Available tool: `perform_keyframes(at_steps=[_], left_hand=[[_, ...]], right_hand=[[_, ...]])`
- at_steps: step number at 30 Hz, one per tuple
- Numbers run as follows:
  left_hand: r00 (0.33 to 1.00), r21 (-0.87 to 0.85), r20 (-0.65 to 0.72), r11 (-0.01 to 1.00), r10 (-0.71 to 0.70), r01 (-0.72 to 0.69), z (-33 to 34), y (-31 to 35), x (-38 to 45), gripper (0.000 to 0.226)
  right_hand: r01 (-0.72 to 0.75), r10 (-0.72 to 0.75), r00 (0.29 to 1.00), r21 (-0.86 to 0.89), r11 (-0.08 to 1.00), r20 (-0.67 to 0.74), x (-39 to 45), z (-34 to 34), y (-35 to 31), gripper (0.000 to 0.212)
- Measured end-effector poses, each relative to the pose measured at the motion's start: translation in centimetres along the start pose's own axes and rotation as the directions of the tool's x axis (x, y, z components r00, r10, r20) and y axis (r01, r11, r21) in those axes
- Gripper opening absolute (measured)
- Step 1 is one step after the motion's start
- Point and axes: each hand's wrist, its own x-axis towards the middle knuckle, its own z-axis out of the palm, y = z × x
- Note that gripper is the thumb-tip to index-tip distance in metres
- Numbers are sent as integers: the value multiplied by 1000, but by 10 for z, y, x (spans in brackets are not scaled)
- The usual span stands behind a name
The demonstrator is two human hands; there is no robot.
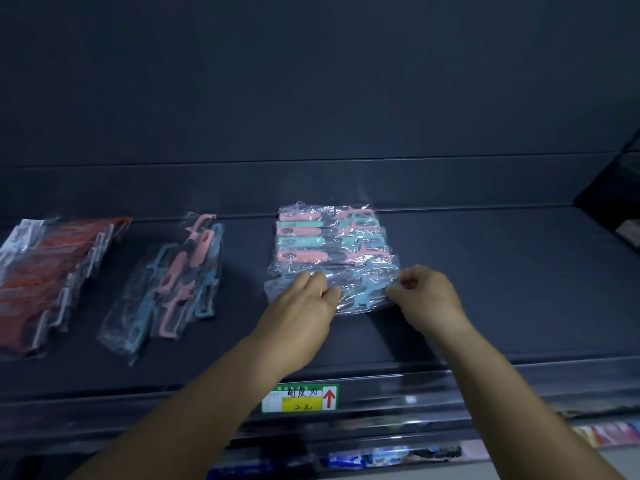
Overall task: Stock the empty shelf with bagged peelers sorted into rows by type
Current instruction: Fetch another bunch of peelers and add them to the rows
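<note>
On the dark shelf (485,271) lie three rows of bagged peelers. At the far left is a row of red and white ones (52,271). In the middle-left lies a looser row of pink and blue ones (176,275). At centre, pink and teal peelers (329,240) overlap in a neat row running front to back. The nearest bag in that row holds a blue peeler (363,294). My left hand (304,306) rests with its fingers on the bag's left end. My right hand (424,296) pinches the bag's right edge.
A price label (299,398) with a red arrow sits on the shelf's front rail below my arms. Packaged goods (374,457) show on the lower shelf. A dark object (623,188) stands at the right end. The back wall is a plain dark panel.
</note>
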Motion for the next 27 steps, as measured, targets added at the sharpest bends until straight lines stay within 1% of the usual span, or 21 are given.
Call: perform_keyframes(at_steps=[3, 5, 7, 8, 11, 13, 15, 17, 19, 20, 21, 22, 23, 24, 25, 27], left_hand=[[1000, 60, -23, 998, 2, 0, 5, -9, 1, 52], [999, 57, -41, 998, -1, 4, 7, -17, 0, 57], [1000, 67, -15, 998, -21, 22, 7, -21, -1, 62], [1000, 84, 3, 996, -26, 26, 8, -23, -1, 64], [998, 107, 53, 994, -30, 25, 4, -23, -2, 75], [996, 122, 77, 992, -45, 35, 1, -24, -2, 78], [995, 132, 79, 990, -55, 44, -1, -24, -2, 78], [997, 114, 70, 993, -34, 26, -2, -23, -4, 77], [999, 128, 1, 991, 37, -37, -3, -20, -4, 74], [999, 111, -30, 993, 39, -35, -4, -17, -4, 72], [998, 91, -33, 995, 45, -42, -6, -14, -6, 70], [998, 78, -22, 996, 55, -53, -4, -13, -6, 68], [998, 86, 26, 994, 62, -64, 0, -15, -6, 68], [993, 88, 108, 995, 38, -48, 0, -15, -7, 67], [991, 86, 128, 995, 28, -39, 0, -16, -6, 66], [995, 86, 95, 995, 36, -44, 8, -21, -4, 60]], right_hand=[[21, -21, 1000, -121, 992, -6, 3, 4, 3, 15], [14, -15, 1000, -153, 988, -5, 4, 5, 4, 28], [6, -4, 1000, -165, 986, 11, 3, 6, 2, 42], [18, -13, 999, -163, 986, 30, 3, 5, 1, 44], [62, -46, 992, -141, 988, 118, 2, 5, -9, 45], [71, -49, 988, -147, 987, 145, 2, 6, -13, 47], [86, -60, 987, -168, 982, 152, 1, 8, -14, 51], [108, -76, 985, -216, 970, 153, -1, 9, -15, 57], [124, -91, 986, -257, 958, 138, -2, 11, -14, 64], [135, -102, 986, -271, 953, 132, -4, 12, -13, 67], [155, -121, 984, -284, 946, 133, -6, 13, -13, 69], [176, -141, 981, -301, 937, 136, -7, 14, -12, 69], [195, -157, 978, -325, 925, 138, -8, 15, -12, 70], [209, -169, 976, -357, 910, 140, -10, 16, -13, 70], [221, -179, 974, -392, 893, 141, -11, 17, -14, 71], [252, -208, 967, -446, 859, 146, -14, 19, -20, 71]])
